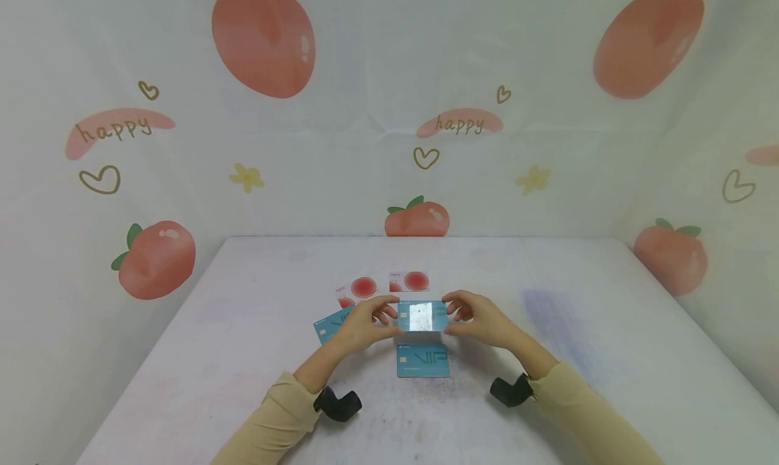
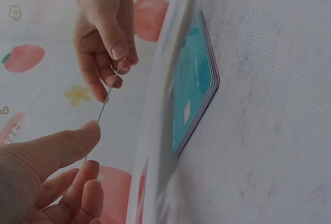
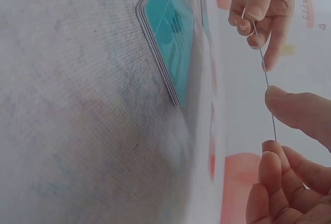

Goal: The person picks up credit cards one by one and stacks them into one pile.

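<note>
Between both hands a blue plastic card (image 1: 422,316) is held up above the table, a white glare on its face. My left hand (image 1: 368,322) pinches its left edge between thumb and fingers. At the opposite edge, my right hand (image 1: 483,321) pinches it the same way. Both wrist views show the raised card (image 2: 101,111) edge-on as a thin line. Just below it on the table lies a neat stack of blue cards (image 1: 422,361), the top one printed "VIP" with a chip. Another blue card (image 1: 329,325) lies tilted, partly hidden behind my left hand.
Beyond the hands lie two white cards with red fruit prints: a tilted one (image 1: 364,288) at left and a straight one (image 1: 416,281) beside it. The pale table (image 1: 243,397) ends at a fruit-patterned backdrop (image 1: 353,167). Each wrist carries a black mount (image 1: 339,405).
</note>
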A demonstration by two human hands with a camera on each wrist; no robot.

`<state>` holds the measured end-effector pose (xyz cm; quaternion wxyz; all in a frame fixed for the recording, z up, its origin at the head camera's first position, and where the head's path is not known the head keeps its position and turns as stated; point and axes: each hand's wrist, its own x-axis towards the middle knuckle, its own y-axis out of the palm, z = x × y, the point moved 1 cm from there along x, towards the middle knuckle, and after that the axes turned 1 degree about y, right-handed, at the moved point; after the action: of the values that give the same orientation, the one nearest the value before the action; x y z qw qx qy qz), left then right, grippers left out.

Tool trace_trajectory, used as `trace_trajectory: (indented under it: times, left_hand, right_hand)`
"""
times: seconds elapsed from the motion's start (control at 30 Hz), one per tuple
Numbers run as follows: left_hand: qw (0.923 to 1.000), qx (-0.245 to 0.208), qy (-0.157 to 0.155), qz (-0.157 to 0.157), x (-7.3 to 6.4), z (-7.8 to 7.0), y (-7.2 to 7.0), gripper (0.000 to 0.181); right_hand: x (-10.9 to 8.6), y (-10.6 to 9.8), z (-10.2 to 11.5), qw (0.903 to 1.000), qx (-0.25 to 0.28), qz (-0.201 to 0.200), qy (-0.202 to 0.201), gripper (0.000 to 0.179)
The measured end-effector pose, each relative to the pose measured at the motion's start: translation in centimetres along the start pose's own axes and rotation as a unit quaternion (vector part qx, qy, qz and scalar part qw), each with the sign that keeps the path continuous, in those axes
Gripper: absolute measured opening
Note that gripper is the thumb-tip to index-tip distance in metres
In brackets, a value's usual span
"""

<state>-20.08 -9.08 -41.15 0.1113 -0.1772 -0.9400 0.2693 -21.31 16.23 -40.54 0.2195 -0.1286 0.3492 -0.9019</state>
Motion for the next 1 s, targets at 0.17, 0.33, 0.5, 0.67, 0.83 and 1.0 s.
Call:
trace_trajectory:
  times: [0.17, 0.33, 0.5, 0.67, 0.83, 1.0]
  left_hand:
    - [1.0, 0.001, -0.001, 0.003, -0.15, 0.02, 0.08, 0.054]
    - [1.0, 0.002, -0.005, 0.005, -0.19, 0.15, 0.2, 0.054]
    - [1.0, -0.001, -0.008, 0.006, -0.14, 0.23, 0.28, 0.054]
    - [0.9999, 0.0, -0.015, 0.008, -0.19, 0.33, 0.31, 0.054]
    - [0.9998, 0.005, -0.018, 0.009, -0.32, 0.34, 0.37, 0.053]
    - [0.9998, 0.005, -0.017, 0.011, -0.5, 0.24, 0.4, 0.053]
  right_hand:
    - [-0.23, 0.01, 0.14, 1.0, -0.003, 0.0, -0.003, 0.05]
    - [-0.35, 0.07, 0.1, 1.0, -0.004, 0.001, 0.0, 0.051]
    - [-0.44, 0.1, 0.09, 1.0, -0.003, 0.001, -0.003, 0.051]
    - [-0.55, 0.14, 0.1, 1.0, -0.004, 0.004, 0.002, 0.051]
    - [-0.67, 0.28, 0.07, 1.0, -0.001, 0.006, 0.004, 0.049]
    - [-0.83, 0.4, 0.05, 1.0, 0.001, 0.008, 0.002, 0.049]
